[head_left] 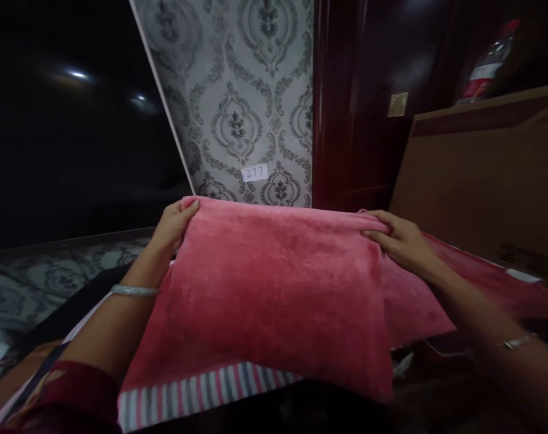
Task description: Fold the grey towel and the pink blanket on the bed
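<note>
A plush pink blanket [274, 289] is held up and stretched between my two hands. My left hand [173, 224] pinches its upper left corner, thumb in front. At the upper right, my right hand [398, 238] grips a gathered fold between thumb and fingers. The front panel hangs down, and more pink fabric shows behind it to the right, under my right forearm. Below the panel lies a striped cloth [205, 390] in white, pink and grey; whether it is part of the blanket I cannot tell.
A large dark screen [75, 132] stands at the left. Behind is patterned wallpaper with a paper label [254, 173] reading 277. To the right are a dark red wooden panel [341, 96], a big cardboard box [486, 181] and a red-capped plastic bottle [486, 69].
</note>
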`<state>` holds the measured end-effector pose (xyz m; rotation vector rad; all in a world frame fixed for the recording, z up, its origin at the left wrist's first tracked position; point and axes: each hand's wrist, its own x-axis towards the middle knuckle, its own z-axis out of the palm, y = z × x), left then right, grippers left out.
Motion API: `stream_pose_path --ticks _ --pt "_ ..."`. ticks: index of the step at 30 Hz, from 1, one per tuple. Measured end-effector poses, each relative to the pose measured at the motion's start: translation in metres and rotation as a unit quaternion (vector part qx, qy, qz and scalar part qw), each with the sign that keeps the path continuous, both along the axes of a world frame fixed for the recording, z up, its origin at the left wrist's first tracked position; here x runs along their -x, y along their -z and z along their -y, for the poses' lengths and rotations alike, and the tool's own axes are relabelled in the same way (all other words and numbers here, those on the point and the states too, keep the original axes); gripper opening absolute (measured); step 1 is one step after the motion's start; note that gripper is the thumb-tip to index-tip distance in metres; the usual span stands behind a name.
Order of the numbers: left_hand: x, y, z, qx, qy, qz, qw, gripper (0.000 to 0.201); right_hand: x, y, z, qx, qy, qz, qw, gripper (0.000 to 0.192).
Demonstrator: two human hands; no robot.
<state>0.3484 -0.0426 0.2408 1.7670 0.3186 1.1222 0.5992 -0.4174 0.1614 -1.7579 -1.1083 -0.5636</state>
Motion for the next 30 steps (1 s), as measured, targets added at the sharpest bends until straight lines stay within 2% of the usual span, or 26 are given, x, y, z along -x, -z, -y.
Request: stream_pose_path --ticks 3,6,8,9,11,13,14,16,18,19,20,22,24,27,30 --pt "0.017 -0.005 -0.014 -0.003 -0.039 0.0 0.999 0.048 -0.022 -0.022 -0.045 -0.009 -0.033 0.053 0.998 0.025" --pt "0.036 -0.017 -0.022 -0.077 -0.103 0.031 0.991 0.043 -0.022 -0.052 -0.062 -0.055 0.009 0.152 0.987 0.025" --pt "0.053 -0.01 -0.027 -0.124 -0.135 0.012 0.983 0.039 -0.015 -0.055 -0.061 -0.068 0.045 0.238 0.968 0.027" --pt "0.063 0.001 -0.029 -0.143 -0.147 -0.011 0.979 0.038 -0.011 -0.047 -0.059 -0.065 0.059 0.277 0.957 0.029" --pt "0.083 0.041 -0.033 -0.183 -0.166 -0.077 0.966 0.033 -0.004 -0.006 -0.051 -0.053 0.061 0.334 0.939 0.029" --pt "0.103 0.099 -0.031 -0.236 -0.164 -0.158 0.945 0.027 0.003 0.058 -0.041 -0.035 0.027 0.359 0.932 0.027" --pt "0.113 0.13 -0.028 -0.265 -0.144 -0.202 0.932 0.024 0.007 0.093 -0.034 0.011 0.003 0.353 0.935 0.026" --pt "0.128 0.187 -0.018 -0.304 -0.057 -0.284 0.908 0.018 0.018 0.157 -0.022 0.109 -0.055 0.342 0.932 0.028" --pt "0.139 0.228 -0.008 -0.325 -0.006 -0.334 0.885 0.019 0.029 0.2 -0.012 0.139 -0.087 0.303 0.939 0.031" --pt "0.142 0.24 -0.005 -0.334 0.001 -0.349 0.876 0.02 0.033 0.212 -0.008 0.144 -0.094 0.283 0.944 0.032" --pt "0.144 0.247 -0.002 -0.342 -0.003 -0.358 0.869 0.022 0.036 0.219 -0.006 0.14 -0.095 0.267 0.949 0.033" --pt "0.147 0.249 0.0 -0.351 -0.009 -0.367 0.862 0.024 0.041 0.22 -0.004 0.136 -0.097 0.248 0.954 0.033" --pt "0.15 0.24 0.002 -0.347 0.007 -0.369 0.862 0.022 0.044 0.214 -0.001 0.133 -0.106 0.228 0.959 0.034" --pt "0.153 0.225 0.005 -0.324 0.025 -0.343 0.881 0.014 0.049 0.204 0.008 0.142 -0.118 0.175 0.967 0.035" --pt "0.143 0.214 0.012 -0.313 -0.024 -0.298 0.901 0.025 0.058 0.19 0.008 0.118 -0.088 0.127 0.981 0.034"
